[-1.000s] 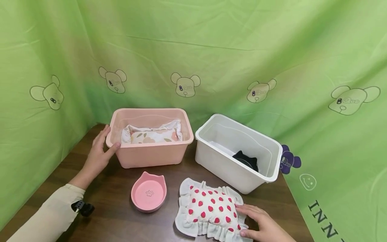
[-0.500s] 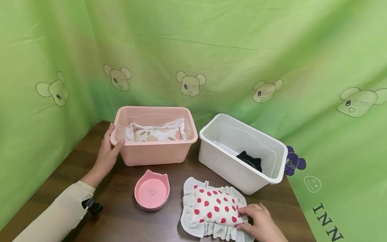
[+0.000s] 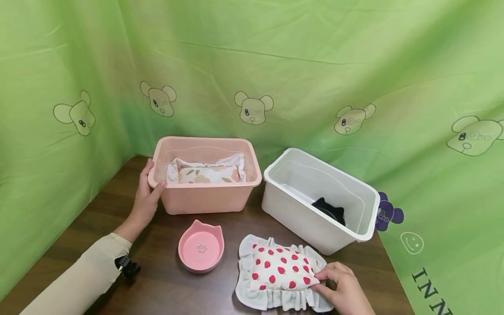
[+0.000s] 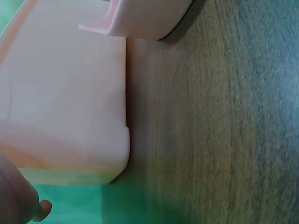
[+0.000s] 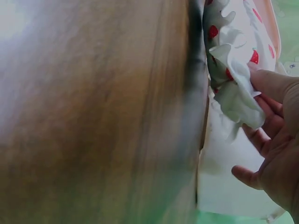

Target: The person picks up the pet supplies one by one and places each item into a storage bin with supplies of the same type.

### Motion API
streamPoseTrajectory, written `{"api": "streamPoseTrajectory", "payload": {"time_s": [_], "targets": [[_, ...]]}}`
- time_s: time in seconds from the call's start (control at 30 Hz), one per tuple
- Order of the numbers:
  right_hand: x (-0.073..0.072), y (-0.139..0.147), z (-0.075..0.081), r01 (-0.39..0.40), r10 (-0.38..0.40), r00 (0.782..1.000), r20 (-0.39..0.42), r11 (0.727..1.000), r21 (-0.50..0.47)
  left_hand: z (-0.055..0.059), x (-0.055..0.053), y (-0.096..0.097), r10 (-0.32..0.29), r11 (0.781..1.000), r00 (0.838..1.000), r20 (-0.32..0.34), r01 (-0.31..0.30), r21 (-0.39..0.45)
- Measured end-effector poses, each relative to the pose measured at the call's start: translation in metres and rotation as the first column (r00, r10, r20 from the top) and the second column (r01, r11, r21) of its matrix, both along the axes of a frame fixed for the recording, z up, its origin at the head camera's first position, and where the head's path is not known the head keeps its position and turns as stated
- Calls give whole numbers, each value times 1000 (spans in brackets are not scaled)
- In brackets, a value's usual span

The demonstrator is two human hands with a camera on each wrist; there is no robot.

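My left hand (image 3: 145, 202) holds the left front corner of a pink plastic bin (image 3: 208, 199), thumb at the rim and fingers along the side. Inside that bin lies a folded white cloth item with a peach floral print (image 3: 208, 174). At the lower right, my right hand (image 3: 343, 286) pinches the right corner of a small strawberry-print pillow (image 3: 281, 267) with a ruffled pale border. The right wrist view shows its ruffle (image 5: 238, 93) bunched between thumb and fingers. A pink cat-eared pet bowl (image 3: 201, 246) with a paw print sits left of the pillow.
A white plastic bin (image 3: 301, 214) stands angled behind the pillow, with a black cat-eared bowl (image 3: 330, 211) inside. Everything rests on a dark wooden table (image 3: 157, 271). Green printed curtain (image 3: 252, 57) encloses the back and sides.
My right hand has gone from touching the pillow's right side with spread fingers to pinching its corner. The left hand has closed more firmly on the bin's corner. The head view has shifted slightly.
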State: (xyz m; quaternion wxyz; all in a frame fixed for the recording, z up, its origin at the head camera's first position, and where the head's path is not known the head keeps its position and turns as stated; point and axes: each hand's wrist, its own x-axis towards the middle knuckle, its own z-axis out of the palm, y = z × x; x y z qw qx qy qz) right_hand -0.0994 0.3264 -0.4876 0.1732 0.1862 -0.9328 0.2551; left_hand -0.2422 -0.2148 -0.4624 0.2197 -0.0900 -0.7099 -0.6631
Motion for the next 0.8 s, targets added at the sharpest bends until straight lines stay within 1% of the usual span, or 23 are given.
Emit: {"api": "streamPoseTrajectory", "payload": {"time_s": [0.07,0.17,0.3,0.47,0.63,0.8], "targets": [[1,1,2,-25,24,998,-62,1000,-19,-1,-2,2,-12,1000,1000,-8,12,15],[0,0,8,-52,47,994,-100,997,-51,-1,-2,4,-5,1000,1000,-15,5,25],[0,-5,16,-56,47,994,-95,994,-96,-1,0,5,10,999,1000,-15,-10,36],[0,-12,27,-42,29,995,-93,989,-141,0,3,5,-3,999,1000,-1,3,37],[-7,-20,40,-48,34,996,-87,985,-167,2,3,5,14,998,1000,-13,-13,54],[-12,-26,52,-40,28,997,-68,983,-180,3,3,6,2,998,1000,-10,-2,65]]}}
